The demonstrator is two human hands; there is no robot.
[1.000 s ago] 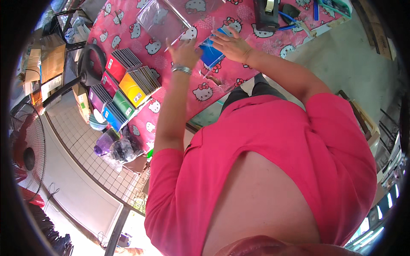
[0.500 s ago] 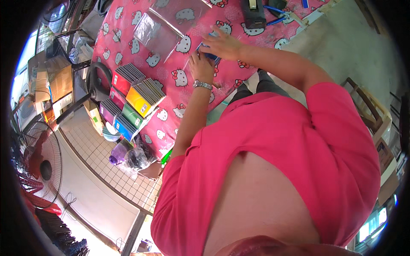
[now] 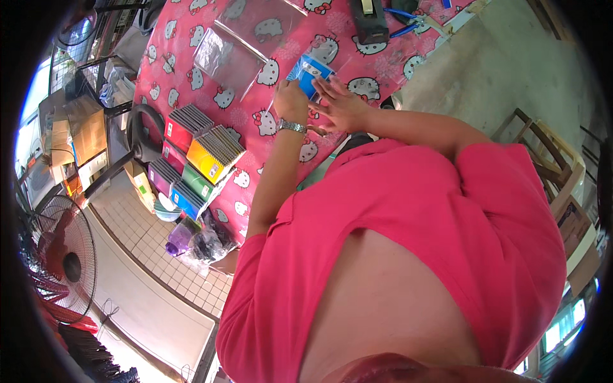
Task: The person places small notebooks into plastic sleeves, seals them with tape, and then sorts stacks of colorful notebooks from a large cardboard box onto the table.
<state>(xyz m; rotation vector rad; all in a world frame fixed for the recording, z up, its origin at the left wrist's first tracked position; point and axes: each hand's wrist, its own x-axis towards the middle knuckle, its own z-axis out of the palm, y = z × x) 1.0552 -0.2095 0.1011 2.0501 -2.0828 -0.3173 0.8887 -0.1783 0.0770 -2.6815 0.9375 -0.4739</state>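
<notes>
A small blue rectangular booklet or packet (image 3: 306, 69) with a lighter pattern lies tilted over the pink tablecloth. My left hand (image 3: 292, 102), with a metal watch on its wrist, has its fingers curled at the booklet's lower left edge. On the other side, my right hand (image 3: 345, 107) is palm down with fingers stretched out. Its fingertips touch or lie just over the booklet's right edge. Beyond my left hand, clear plastic sleeves (image 3: 223, 60) lie flat on the cloth. Whether clear film also wraps the booklet is hard to tell.
Stacks of spiral notebooks (image 3: 209, 159) in several colours stand at the table's left edge. Blue-handled pliers (image 3: 403, 29) and a dark tape dispenser (image 3: 370, 29) sit at the far right. A fan (image 3: 64, 258) stands on the left. Wooden frames (image 3: 555, 159) are on the right.
The blue booklet shows more and is raised or turned at its far edge. My right hand has drawn back toward me, from on top of it to its right side. The left hand has shifted slightly nearer me.
</notes>
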